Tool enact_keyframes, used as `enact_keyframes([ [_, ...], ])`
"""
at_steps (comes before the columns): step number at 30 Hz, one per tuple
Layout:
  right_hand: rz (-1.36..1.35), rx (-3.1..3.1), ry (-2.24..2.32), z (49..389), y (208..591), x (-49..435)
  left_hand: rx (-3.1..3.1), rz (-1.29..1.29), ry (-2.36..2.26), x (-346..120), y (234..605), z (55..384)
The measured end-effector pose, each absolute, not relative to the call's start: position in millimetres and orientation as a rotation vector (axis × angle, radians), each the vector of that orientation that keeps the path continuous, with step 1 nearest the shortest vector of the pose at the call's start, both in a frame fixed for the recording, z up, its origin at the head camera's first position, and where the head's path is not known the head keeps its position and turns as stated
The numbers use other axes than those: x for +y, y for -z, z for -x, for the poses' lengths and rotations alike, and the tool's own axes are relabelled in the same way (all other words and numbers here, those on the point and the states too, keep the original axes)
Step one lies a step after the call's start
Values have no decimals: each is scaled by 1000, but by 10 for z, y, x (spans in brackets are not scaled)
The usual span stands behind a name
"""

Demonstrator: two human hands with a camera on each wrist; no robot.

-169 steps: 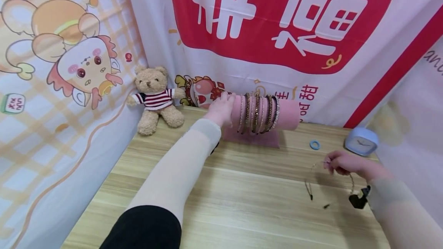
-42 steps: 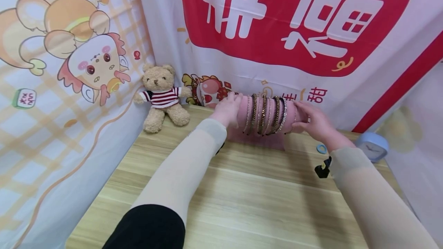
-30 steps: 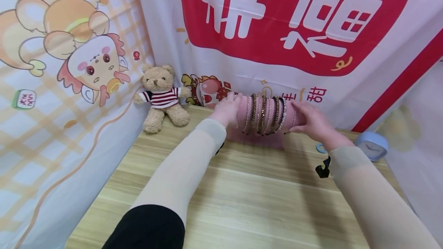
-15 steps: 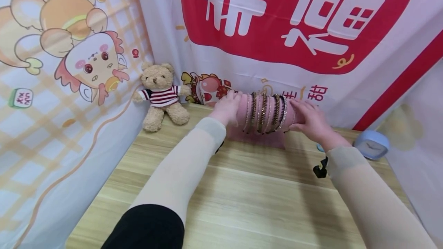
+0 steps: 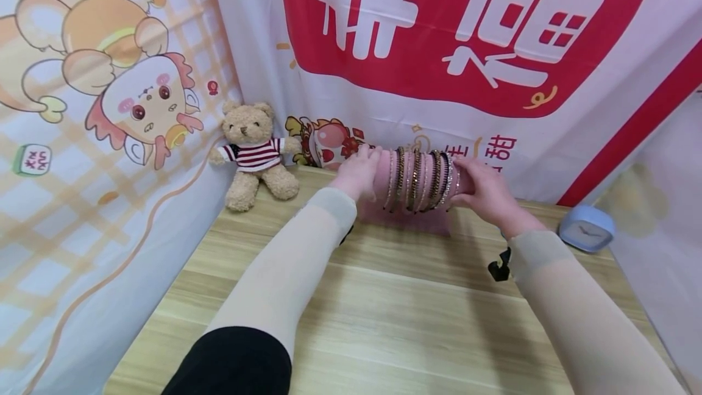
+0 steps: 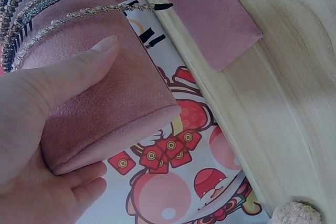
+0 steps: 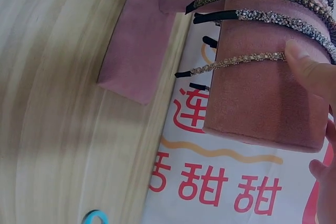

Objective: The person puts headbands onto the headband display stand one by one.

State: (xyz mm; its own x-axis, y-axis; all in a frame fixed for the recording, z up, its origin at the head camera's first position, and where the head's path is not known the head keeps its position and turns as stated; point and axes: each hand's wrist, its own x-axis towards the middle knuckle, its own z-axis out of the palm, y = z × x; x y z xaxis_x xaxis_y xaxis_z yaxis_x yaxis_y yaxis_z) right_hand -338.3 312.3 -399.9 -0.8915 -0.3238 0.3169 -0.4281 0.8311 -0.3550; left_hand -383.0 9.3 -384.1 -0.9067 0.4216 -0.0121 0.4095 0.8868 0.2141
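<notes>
A pink velvet headband stand (image 6: pixel 110 93) has a thick horizontal roll above a flat base (image 7: pixel 136 51). Several beaded and glittery headbands (image 5: pixel 415 178) sit side by side over the roll. My left hand (image 5: pixel 358 172) grips the roll's left end, thumb on top and fingers underneath. At the other end, my right hand (image 5: pixel 488 191) holds a thin rhinestone headband (image 7: pixel 236 61) around the roll. Its thumb presses on the band in the right wrist view, while the other fingers are partly hidden behind the roll. The band's black tips hang down near the stand's post.
A teddy bear (image 5: pixel 252 154) in a striped shirt sits at the back left. To the right stands a blue clock (image 5: pixel 587 228). A blue ring (image 7: pixel 103 216) lies on the wooden table (image 5: pixel 384 322), mostly hidden by my right arm in the head view. Printed cloth hangs behind.
My right hand has carried the thin headband from above the table onto the roll's right end. Lately it has slid left, nearer the other headbands. My left hand keeps its grip.
</notes>
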Motion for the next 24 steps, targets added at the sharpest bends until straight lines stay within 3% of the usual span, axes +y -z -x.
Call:
enact_keyframes([
  [15,-499,-2877,-686,3315,3965,3147,2949,-684,-406,170,3955,3950],
  [24,-280,-2894,-963,3135,3884,3411,2821,-626,-895,-402,4231,3919],
])
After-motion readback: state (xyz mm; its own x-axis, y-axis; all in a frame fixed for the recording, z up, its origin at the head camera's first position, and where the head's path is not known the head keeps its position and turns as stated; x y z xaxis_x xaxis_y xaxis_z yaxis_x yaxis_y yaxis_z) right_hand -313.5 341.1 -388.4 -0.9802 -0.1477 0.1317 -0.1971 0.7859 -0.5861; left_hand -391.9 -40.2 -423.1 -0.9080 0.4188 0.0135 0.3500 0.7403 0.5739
